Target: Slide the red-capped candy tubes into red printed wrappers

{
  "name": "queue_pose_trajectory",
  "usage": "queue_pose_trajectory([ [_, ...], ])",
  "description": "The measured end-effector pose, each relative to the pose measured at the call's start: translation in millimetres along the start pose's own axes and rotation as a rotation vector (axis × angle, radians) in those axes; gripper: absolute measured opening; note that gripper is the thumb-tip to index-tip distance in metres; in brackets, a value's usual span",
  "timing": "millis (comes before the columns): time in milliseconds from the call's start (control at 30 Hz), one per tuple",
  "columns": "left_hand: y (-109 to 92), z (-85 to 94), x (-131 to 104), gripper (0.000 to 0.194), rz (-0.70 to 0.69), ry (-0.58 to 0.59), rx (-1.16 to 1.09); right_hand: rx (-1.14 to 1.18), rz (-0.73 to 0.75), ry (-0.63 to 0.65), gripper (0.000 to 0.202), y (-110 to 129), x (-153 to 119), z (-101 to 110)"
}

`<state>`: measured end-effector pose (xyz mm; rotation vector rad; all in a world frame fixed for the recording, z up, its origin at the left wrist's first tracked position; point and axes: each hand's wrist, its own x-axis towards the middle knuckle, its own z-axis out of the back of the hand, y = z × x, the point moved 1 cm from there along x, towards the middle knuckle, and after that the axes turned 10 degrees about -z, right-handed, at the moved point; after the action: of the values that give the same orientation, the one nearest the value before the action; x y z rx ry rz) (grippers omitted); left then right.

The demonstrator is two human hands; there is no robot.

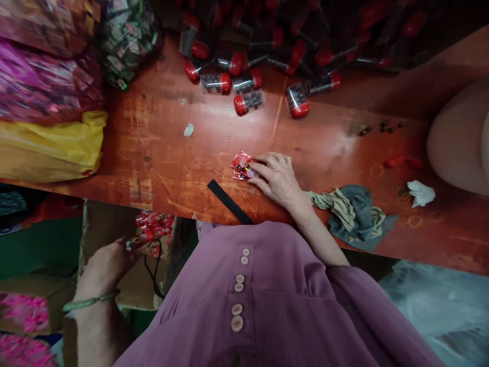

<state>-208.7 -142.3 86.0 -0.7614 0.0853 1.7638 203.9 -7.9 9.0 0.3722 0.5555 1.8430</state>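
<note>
On the reddish wooden table (164, 148), my right hand (275, 177) rests with its fingers bent over small red packets (241, 165), fingertips on their right edge. A flat black strip (229, 202) lies just below, reaching the table's front edge. My left hand (109, 265), with a green bangle at the wrist, is lower left over an open cardboard box (91, 224). Its fingers are closed around a red packet (143, 238). More red packets (164, 220) lie in the box beyond it. The tips of the left fingers are partly blurred.
Clear jars with red lids (250, 101) crowd the back. Filled bags (49, 148) stand at the left. A grey-green cloth (355, 214), a crumpled white piece (420, 193), rubber bands and a large pale round container (462, 137) are at the right.
</note>
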Motion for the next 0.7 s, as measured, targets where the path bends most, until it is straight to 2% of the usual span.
queue_pose_trajectory([
  [67,-24,-2.6,7,0.028,-0.051,-0.039,0.21,-0.022,0.018,0.001,0.026,1,-1,-6],
  [100,-44,-7.0,14,0.027,-0.149,-0.061,0.225,-0.028,0.022,0.0,0.024,0,-1,-8],
  [167,-93,-20.8,34,0.03,-0.402,-0.233,0.091,-0.033,0.029,-0.008,0.024,0,-2,-11],
  [233,-142,-41.4,59,0.032,-0.672,-0.333,-0.049,-0.031,0.042,-0.01,0.025,-1,-2,-13],
  [267,-163,-52.6,73,0.033,-0.78,-0.371,-0.093,-0.026,0.049,-0.01,0.025,-1,-1,-12],
  [333,-195,-73.6,99,0.036,-0.953,-0.361,-0.131,-0.011,0.065,0.001,0.027,0,1,-11],
  [400,-214,-89.2,119,0.039,-1.079,-0.315,-0.109,0.008,0.082,0.014,0.027,1,4,-8],
  [467,-223,-97.9,131,0.036,-1.172,-0.302,-0.028,0.033,0.094,0.035,0.024,1,7,-3],
  [633,-229,-98.6,136,0.026,-1.253,-0.442,0.145,0.091,0.093,0.177,0.02,-8,22,30],
  [700,-232,-97.1,135,0.019,-1.25,-0.465,0.139,0.036,0.024,0.124,0.022,-17,36,48],
])
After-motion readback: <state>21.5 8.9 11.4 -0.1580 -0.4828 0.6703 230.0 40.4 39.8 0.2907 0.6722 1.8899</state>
